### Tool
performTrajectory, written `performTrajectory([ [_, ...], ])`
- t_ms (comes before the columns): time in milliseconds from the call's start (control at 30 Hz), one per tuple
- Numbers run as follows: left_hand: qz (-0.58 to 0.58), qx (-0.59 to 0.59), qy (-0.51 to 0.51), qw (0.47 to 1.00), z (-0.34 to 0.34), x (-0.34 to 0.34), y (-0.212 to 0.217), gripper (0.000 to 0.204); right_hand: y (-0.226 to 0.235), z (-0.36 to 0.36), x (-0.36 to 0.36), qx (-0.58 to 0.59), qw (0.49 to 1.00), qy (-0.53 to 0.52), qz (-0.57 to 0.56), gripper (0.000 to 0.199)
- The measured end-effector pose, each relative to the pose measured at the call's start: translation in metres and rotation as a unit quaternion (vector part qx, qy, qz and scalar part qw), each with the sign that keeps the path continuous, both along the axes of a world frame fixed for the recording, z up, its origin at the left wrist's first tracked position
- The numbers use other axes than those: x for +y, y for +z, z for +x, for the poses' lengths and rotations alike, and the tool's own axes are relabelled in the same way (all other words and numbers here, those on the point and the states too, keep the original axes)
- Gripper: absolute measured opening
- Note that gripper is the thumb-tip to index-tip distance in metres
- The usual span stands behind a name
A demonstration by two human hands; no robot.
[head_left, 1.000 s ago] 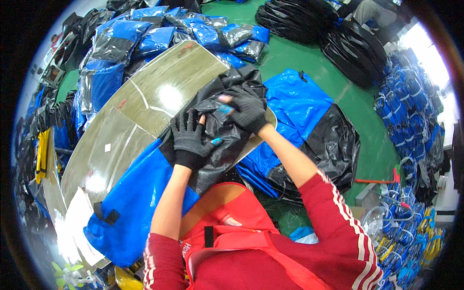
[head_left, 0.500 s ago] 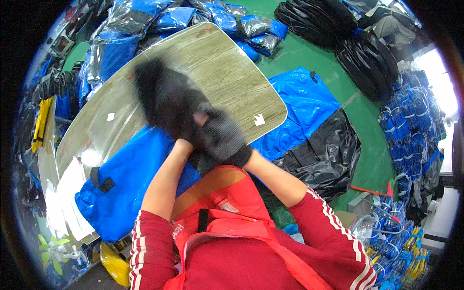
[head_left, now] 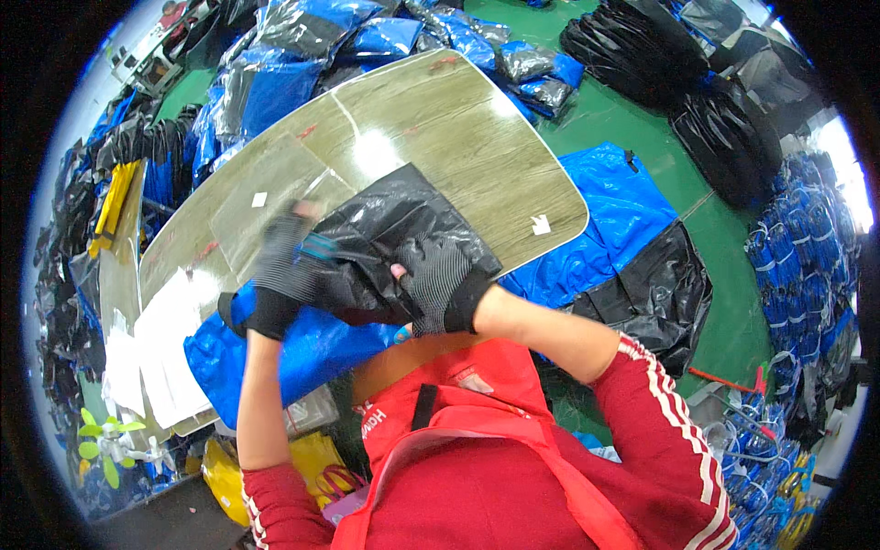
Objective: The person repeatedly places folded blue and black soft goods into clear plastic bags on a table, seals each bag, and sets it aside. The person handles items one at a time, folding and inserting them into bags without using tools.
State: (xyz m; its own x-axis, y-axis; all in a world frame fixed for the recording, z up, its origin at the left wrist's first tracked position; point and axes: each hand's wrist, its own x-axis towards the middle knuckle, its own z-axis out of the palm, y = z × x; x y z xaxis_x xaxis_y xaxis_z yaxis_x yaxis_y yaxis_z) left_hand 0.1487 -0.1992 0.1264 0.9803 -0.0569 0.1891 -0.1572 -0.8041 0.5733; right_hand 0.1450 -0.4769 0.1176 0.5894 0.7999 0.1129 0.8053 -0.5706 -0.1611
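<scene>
A blue and black coated-fabric piece, seemingly a bag, lies at the table's near edge. Its black part is spread over the wood-patterned tabletop, and its blue part hangs toward me. Both hands wear dark striped gloves. My left hand is at the left edge of the black part; motion smears its fingers, and a teal streak beside them is too blurred to name. On the near right of the black part rests my right hand, fingers stretched over the fabric and bare thumb tip showing.
The wood-patterned table carries a clear plastic sheet and white papers. Wrapped blue packs are heaped behind it. Another blue and black piece lies at right. Black bundles and tied blue bundles stand farther right.
The black fabric, bunched and blurred between my hands before, now lies spread on the tabletop. My hands have moved apart, the left one leftward. The view has shifted slightly.
</scene>
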Motion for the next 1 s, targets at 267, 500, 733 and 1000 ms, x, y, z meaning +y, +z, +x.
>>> performTrajectory([
  [267, 0.29, -0.083, -0.033, 0.953, -0.034, -0.002, -0.087, 0.073, -0.014, 0.025, 0.032, -0.01, 0.997, -0.013, 0.081, 0.076],
  [500, 0.26, 0.002, -0.139, 0.956, -0.043, 0.019, -0.039, 0.062, -0.014, 0.013, 0.104, 0.009, 0.986, 0.074, 0.147, 0.07],
  [733, 0.317, 0.247, 0.39, 0.828, -0.208, 0.213, -0.079, 0.061, -0.043, -0.001, 0.145, 0.03, 0.997, -0.023, 0.062, 0.072],
  [1000, -0.401, 0.086, 0.385, 0.827, -0.245, 0.234, -0.088, 0.056, -0.078, -0.021, 0.221, -0.035, 0.997, -0.052, 0.054, 0.063],
])
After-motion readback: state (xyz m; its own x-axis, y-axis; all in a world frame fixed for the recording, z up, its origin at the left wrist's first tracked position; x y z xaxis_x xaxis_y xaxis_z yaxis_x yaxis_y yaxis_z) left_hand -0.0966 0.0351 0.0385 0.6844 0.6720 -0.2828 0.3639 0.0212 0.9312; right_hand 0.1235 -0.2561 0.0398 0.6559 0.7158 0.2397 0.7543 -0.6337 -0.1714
